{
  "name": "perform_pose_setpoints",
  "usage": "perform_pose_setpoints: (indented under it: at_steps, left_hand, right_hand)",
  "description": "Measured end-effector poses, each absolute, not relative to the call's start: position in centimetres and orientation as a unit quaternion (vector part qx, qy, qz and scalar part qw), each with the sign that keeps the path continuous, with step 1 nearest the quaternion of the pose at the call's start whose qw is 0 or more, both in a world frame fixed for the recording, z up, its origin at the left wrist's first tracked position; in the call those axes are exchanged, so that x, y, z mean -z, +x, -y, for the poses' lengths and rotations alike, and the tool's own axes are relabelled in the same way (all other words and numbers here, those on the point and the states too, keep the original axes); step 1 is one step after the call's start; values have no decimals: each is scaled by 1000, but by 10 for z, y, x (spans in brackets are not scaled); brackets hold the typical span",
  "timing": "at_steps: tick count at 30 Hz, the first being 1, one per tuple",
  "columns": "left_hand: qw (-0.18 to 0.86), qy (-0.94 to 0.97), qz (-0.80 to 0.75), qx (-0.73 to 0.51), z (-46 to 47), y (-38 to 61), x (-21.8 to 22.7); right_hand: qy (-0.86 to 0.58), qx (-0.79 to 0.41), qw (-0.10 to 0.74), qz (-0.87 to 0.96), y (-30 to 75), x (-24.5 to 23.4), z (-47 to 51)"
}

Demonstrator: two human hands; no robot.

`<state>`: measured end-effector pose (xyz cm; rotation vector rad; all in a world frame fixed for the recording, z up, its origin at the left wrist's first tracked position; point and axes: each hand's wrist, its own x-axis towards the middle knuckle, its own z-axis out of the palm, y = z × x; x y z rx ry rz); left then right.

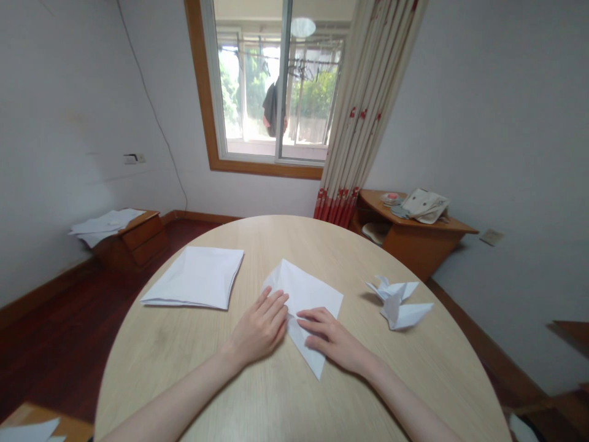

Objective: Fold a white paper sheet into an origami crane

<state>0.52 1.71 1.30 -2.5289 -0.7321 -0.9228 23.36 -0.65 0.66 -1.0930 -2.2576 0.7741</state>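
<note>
A folded sheet of white paper (309, 288) lies in the middle of the round table, one corner pointing away and another toward me. My left hand (263, 324) rests on its left side, fingers stretched out and covering part of that edge. On the right part of the same paper lies my right hand (327, 336), its fingers spread a little over the surface. Neither hand grips it. Some of the folds are hidden beneath my fingers.
A flat stack of white paper (197, 276) lies at the left of the table (184, 374). At the right stand folded paper birds (405, 314), close together. Beyond the table are a wooden cabinet (416, 242), a curtain (363, 110) and a low drawer unit (145, 240).
</note>
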Motion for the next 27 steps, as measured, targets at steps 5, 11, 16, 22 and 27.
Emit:
perform_pose_setpoints:
  at_steps: [5,11,16,22,27]
  left_hand:
    - [192,-878,267,348,-17,6,-15]
    - [188,-875,295,335,-15,5,-18]
    - [173,-885,306,306,-13,5,-18]
    - [121,-903,311,271,-9,7,-13]
    - [71,-913,315,249,-7,7,-11]
  right_hand:
    - [-395,-262,258,842,232,-6,7]
    - [-400,-229,256,849,231,-1,7]
    - [-401,-175,249,864,233,2,6]
    - [-423,-123,216,871,233,1,6]
    - [-445,-116,168,872,231,-6,8]
